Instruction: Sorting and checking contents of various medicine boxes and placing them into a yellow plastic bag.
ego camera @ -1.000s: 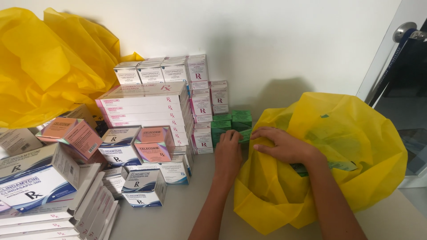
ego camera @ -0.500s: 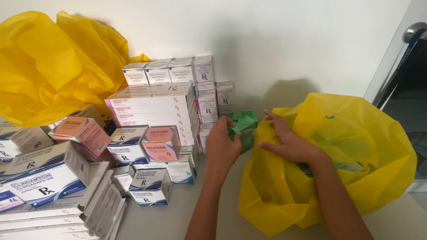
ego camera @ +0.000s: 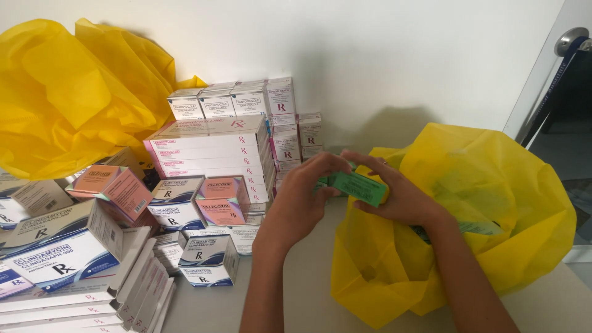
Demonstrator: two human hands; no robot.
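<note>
A green box (ego camera: 356, 187) is now held up between both hands, lifted clear of the table (ego camera: 296, 290) where it rested a second ago beside the stacked boxes (ego camera: 213, 151). The left hand (ego camera: 302, 200) is closed on its near end, fingers curled around it; the right hand (ego camera: 394, 194) is wrapped over the far end, thumb on top. The box is carried just above the mouth of the yellow bag (ego camera: 481, 216), so a transfer between stack and bag appears under way. Another yellow bag (ego camera: 74, 92) is left crumpled behind the pile.

green box (ego camera: 357, 187) held above yellow bag (ego camera: 493, 209) | white-pink boxes (ego camera: 209, 151) stacked left
</note>
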